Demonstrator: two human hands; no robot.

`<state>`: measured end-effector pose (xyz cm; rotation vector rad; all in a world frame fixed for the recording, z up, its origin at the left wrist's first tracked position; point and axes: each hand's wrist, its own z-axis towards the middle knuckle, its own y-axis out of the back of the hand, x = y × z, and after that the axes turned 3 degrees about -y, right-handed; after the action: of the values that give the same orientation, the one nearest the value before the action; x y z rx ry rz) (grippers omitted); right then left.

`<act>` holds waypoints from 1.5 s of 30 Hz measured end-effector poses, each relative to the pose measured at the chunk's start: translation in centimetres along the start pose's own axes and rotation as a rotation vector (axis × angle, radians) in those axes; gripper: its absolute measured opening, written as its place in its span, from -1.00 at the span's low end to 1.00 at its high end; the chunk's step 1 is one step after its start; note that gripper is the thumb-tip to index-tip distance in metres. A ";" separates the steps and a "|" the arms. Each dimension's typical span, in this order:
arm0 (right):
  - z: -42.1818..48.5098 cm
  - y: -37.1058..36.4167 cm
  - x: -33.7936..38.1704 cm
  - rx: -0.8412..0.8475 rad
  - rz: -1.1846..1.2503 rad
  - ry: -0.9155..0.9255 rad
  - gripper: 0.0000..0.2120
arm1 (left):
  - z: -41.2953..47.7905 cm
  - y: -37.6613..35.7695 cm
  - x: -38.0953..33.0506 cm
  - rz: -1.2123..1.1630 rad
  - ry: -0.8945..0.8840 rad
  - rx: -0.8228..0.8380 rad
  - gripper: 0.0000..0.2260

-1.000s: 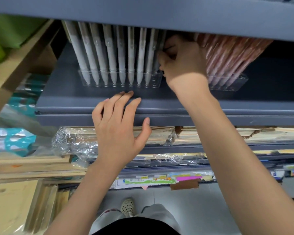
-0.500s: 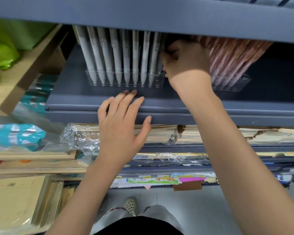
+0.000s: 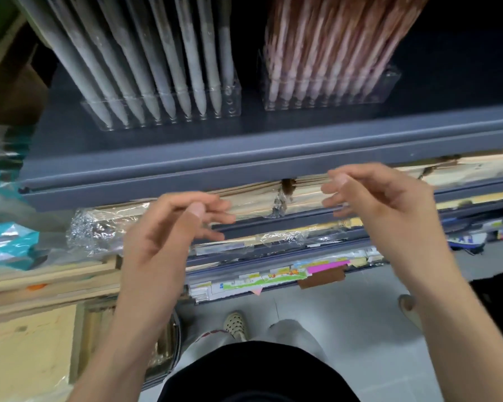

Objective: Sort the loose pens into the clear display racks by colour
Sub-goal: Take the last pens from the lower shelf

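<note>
Head view: left hand (image 3: 169,227) and right hand (image 3: 381,204) hover empty, fingers loosely apart, below grey pens (image 3: 169,68) and pink pens (image 3: 325,53), each colour racked separately.

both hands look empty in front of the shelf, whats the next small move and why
Probably reach for another loose pen. Both the left hand and the right hand hover empty below the shelf edge, and the grey pen rack seems to have an open slot at its right end. No loose pens are in view.
</note>
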<state>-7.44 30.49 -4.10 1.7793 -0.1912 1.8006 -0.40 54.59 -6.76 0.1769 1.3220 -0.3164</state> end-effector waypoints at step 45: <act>1.8 46.0 -21.9 -0.236 -0.327 -0.172 -0.82 | 4.2 -46.7 2.4 0.422 0.071 0.622 -0.84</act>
<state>-30.39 -14.47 -10.93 1.6841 -0.1625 1.3402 -11.22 8.95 -5.63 0.9827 1.1854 -0.3529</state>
